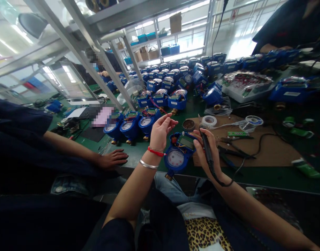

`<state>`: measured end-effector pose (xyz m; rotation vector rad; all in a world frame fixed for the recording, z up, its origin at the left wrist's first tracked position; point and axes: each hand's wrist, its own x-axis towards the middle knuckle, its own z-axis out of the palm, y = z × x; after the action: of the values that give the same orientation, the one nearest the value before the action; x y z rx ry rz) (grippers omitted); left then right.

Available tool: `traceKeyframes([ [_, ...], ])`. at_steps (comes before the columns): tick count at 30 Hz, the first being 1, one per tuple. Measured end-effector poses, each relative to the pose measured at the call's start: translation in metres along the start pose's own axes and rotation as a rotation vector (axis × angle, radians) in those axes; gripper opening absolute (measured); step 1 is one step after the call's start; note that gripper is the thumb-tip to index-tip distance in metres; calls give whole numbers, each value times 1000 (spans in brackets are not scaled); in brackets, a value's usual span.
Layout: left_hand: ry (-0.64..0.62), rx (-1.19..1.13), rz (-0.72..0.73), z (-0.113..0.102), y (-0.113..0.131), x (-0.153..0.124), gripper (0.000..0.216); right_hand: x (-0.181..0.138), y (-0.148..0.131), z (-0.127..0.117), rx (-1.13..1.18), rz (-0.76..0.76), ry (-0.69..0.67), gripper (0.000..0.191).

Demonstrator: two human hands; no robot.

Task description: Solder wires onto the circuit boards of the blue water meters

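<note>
My right hand (210, 151) is wrapped around a black soldering iron (207, 148) that points up and away, its cord trailing over the wrist. Just left of it, a blue water meter (176, 158) with a round white dial and a small display sits at the table's near edge, its housing open and wires showing. Above and left of this meter, my left hand (161, 130) is raised with thumb and fingertips pinched together; whatever is between them is too small to make out. A small round tin (188, 124) lies beyond the meter, between both hands.
Several blue meters (129, 124) stand to the left and in rows behind. On a brown board (269, 150) lie pliers (237, 139), a white tape roll (209, 121) and a solder spool (254, 120). A co-worker's hand (114, 158) rests at left; another person (288, 28) is across the table.
</note>
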<state>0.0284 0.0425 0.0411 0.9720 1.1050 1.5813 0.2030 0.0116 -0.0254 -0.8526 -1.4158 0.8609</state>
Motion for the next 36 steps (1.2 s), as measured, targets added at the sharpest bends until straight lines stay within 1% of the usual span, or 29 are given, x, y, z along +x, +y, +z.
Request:
traceKeyframes([
  [2, 53, 0, 131, 1, 5, -11, 26, 0, 1, -2, -19, -9, -16, 42],
  [4, 96, 58, 255, 5, 10, -29, 25, 0, 0, -4, -41, -11, -20, 41],
  [5, 110, 93, 302, 8, 12, -39, 25, 0, 0, -4, -45, -10, -22, 41],
  [7, 122, 139, 348, 12, 15, -59, 27, -1, -1, -5, -34, -6, -23, 41],
  [9, 107, 170, 328, 15, 17, -74, 29, -1, -1, -5, -19, -1, -24, 42],
  [11, 64, 214, 258, 15, 18, -82, 34, -2, 0, -4, -10, -4, -19, 43],
  [15, -18, 305, 105, 12, 19, -84, 43, -3, 2, -4, 1, -10, -1, 44],
  [18, -47, 355, 57, 12, 21, -85, 41, -4, 2, -4, -4, -28, 9, 46],
  [21, -48, 382, 106, 17, 25, -89, 40, -4, 2, -3, -22, -39, 16, 47],
  [26, -32, 477, 313, 20, 34, -100, 46, -5, 3, 3, -52, -19, 44, 43],
  [31, -9, 589, 440, 20, 39, -108, 36, -8, 7, 11, -8, -9, 108, 43],
  [33, -2, 647, 442, 23, 39, -111, 34, -10, 7, 13, 33, -2, 125, 45],
  [36, -3, 749, 374, 29, 36, -114, 35, -12, 6, 14, 75, 10, 131, 45],
])
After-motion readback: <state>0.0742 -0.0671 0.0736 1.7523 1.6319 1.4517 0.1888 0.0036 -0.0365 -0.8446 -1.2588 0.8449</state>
